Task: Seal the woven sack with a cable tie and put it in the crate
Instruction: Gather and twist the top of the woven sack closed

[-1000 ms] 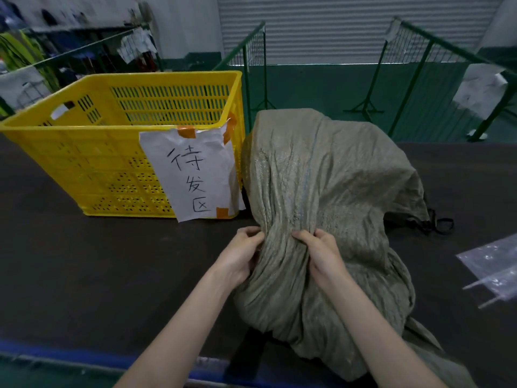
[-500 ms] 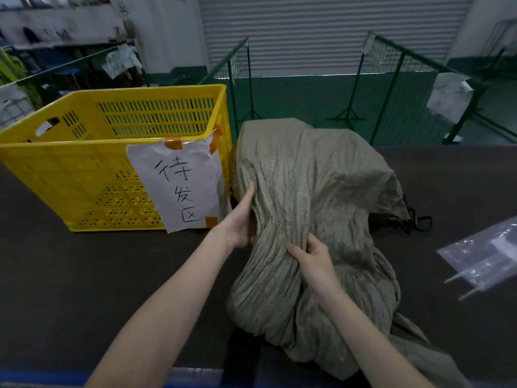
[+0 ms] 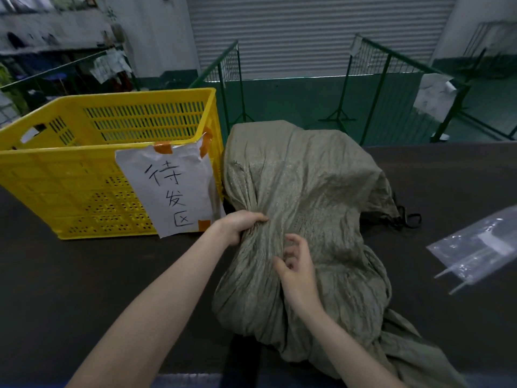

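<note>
A grey-green woven sack (image 3: 307,186) lies bulging on the dark table, its loose mouth trailing toward me. My left hand (image 3: 240,225) is clenched on gathered folds of the sack at its neck. My right hand (image 3: 296,264) hovers just over the sack beside the bunch, fingers curled and apart, holding nothing. The yellow slatted crate (image 3: 70,175) stands at the left, touching the sack, with a white paper label (image 3: 170,191) taped to its front. A clear plastic bag (image 3: 481,250) with white cable ties poking out lies at the right.
A black strap or buckle (image 3: 405,219) pokes out from behind the sack on the right. Green wire fence panels (image 3: 375,68) stand beyond the table's far edge. The table's near edge runs just below my forearms.
My left hand moved from the sack's left side onto its neck and closed on the bunched fabric. My right hand let go of the folds and opened slightly.
</note>
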Demonstrator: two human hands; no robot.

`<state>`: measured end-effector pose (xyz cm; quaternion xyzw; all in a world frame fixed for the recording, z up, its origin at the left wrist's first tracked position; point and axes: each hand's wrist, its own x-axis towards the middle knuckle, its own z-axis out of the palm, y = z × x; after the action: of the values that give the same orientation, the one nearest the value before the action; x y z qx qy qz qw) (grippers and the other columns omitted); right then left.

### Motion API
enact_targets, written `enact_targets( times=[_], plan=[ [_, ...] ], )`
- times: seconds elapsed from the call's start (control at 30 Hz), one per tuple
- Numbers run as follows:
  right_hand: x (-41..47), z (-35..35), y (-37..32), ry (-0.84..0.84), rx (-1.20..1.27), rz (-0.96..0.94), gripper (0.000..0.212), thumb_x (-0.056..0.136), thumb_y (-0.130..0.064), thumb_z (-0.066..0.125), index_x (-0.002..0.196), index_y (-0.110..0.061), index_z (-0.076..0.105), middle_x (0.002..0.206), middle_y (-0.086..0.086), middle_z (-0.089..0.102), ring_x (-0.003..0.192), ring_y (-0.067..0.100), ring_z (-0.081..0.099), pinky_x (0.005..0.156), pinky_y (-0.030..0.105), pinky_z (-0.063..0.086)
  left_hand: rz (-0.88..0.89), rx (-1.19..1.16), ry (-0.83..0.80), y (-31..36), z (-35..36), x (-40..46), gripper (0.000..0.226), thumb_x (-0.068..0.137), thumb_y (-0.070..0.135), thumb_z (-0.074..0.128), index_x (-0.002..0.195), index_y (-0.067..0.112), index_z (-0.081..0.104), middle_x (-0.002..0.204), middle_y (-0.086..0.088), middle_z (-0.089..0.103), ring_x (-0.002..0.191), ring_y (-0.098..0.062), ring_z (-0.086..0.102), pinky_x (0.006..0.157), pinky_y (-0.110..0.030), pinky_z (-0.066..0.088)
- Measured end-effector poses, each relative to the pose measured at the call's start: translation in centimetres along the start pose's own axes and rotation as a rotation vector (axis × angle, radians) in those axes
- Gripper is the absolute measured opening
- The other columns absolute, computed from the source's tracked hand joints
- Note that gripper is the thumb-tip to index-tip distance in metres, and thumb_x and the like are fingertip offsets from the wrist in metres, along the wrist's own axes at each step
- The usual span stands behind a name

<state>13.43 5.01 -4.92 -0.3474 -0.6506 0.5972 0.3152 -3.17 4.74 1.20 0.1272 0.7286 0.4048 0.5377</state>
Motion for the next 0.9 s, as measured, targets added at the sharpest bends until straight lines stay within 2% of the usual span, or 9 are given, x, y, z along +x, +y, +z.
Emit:
enact_targets(
  times=[0.13,0.23,0.3,0.4,0.5,0.63,0.7,0.8,0.9],
  plan=[
    [-0.2,0.2,0.3,-0.001,-0.036,-0.065,0.026,0.086,-0.005,0.059,0.094,-0.03,0.06,0.092,0.0,0.059,0.076,0.015,0.056,0.07,0.02,0.046,-0.001,0.089,0.011,0.1,0.1,0.0,0.038,0.096,0.027,0.05,0.125,0.003,0.056,0.119,-0.019,0.064,0.108,-0.03,0.061,0.098,-0.042,0.048],
    [-0.3,0.5,0.3,-0.038,-0.126,-0.114,0.032,0.084,0.003,0.055,0.095,-0.025,0.066,0.095,-0.009,0.057,0.081,0.009,0.057,0.074,0.017,0.045,0.015,0.201,0.036,0.5,0.5,0.0,0.042,0.099,0.033,0.043,0.128,0.004,0.053,0.126,-0.016,0.06,0.111,-0.029,0.059,0.09,-0.035,0.048],
    [-0.5,0.9,0.4,-0.056,-0.161,-0.145,0.034,0.082,0.006,0.054,0.096,-0.021,0.069,0.097,-0.012,0.058,0.086,0.006,0.058,0.078,0.017,0.046,0.014,0.2,0.007,0.6,0.6,0.1,0.055,0.096,0.049,0.042,0.133,0.009,0.049,0.134,-0.011,0.055,0.122,-0.027,0.053,0.101,-0.037,0.042],
    [-0.6,2.0,0.6,-0.097,-0.197,-0.175,0.031,0.079,0.008,0.053,0.091,-0.014,0.071,0.102,-0.016,0.057,0.098,0.002,0.057,0.084,0.016,0.047,0.013,0.135,-0.094,0.5,0.6,0.5,0.088,0.069,0.076,0.058,0.131,0.015,0.053,0.131,-0.005,0.059,0.123,-0.025,0.052,0.111,-0.041,0.033],
    [-0.8,2.4,0.9,-0.126,-0.197,-0.155,0.034,0.08,0.008,0.051,0.097,-0.012,0.072,0.107,-0.015,0.057,0.098,0.002,0.057,0.083,0.016,0.047,0.066,0.08,-0.092,0.0,0.4,1.1,0.089,0.058,0.054,0.083,0.127,0.006,0.055,0.121,-0.013,0.065,0.113,-0.028,0.061,0.104,-0.045,0.043],
    [-0.7,1.1,0.9,-0.102,-0.133,-0.146,0.034,0.079,0.009,0.052,0.095,-0.013,0.072,0.104,-0.016,0.06,0.095,0.005,0.06,0.081,0.017,0.048,0.091,0.0,-0.046,-0.4,0.5,1.8,0.048,0.082,0.011,0.07,0.125,-0.003,0.056,0.115,-0.021,0.066,0.105,-0.032,0.064,0.089,-0.043,0.053],
    [-0.5,-0.2,0.3,-0.056,-0.113,-0.167,0.032,0.08,0.007,0.056,0.089,-0.019,0.071,0.1,-0.01,0.062,0.093,0.007,0.062,0.082,0.02,0.049,0.081,-0.043,-0.04,-0.5,0.6,1.9,0.044,0.085,0.008,0.065,0.126,-0.003,0.054,0.116,-0.023,0.064,0.105,-0.034,0.063,0.084,-0.042,0.053],
    [0.6,-2.5,-0.8,0.092,-0.111,-0.165,0.035,0.079,0.007,0.058,0.086,-0.028,0.063,0.098,-0.004,0.058,0.093,0.008,0.059,0.083,0.022,0.045,0.065,-0.1,-0.031,-0.9,0.7,1.7,0.051,0.084,0.015,0.069,0.129,-0.001,0.052,0.12,-0.021,0.063,0.107,-0.033,0.062,0.091,-0.045,0.051],
    [2.6,-4.9,-1.2,0.257,-0.281,-0.007,0.032,0.081,-0.007,0.065,0.107,-0.021,0.053,0.12,0.001,0.044,0.115,0.02,0.043,0.099,0.037,0.036,0.031,-0.136,-0.019,-1.4,0.5,1.7,0.07,0.072,0.023,0.082,0.131,0.002,0.05,0.123,-0.02,0.061,0.11,-0.032,0.061,0.096,-0.048,0.049]
  ],
)
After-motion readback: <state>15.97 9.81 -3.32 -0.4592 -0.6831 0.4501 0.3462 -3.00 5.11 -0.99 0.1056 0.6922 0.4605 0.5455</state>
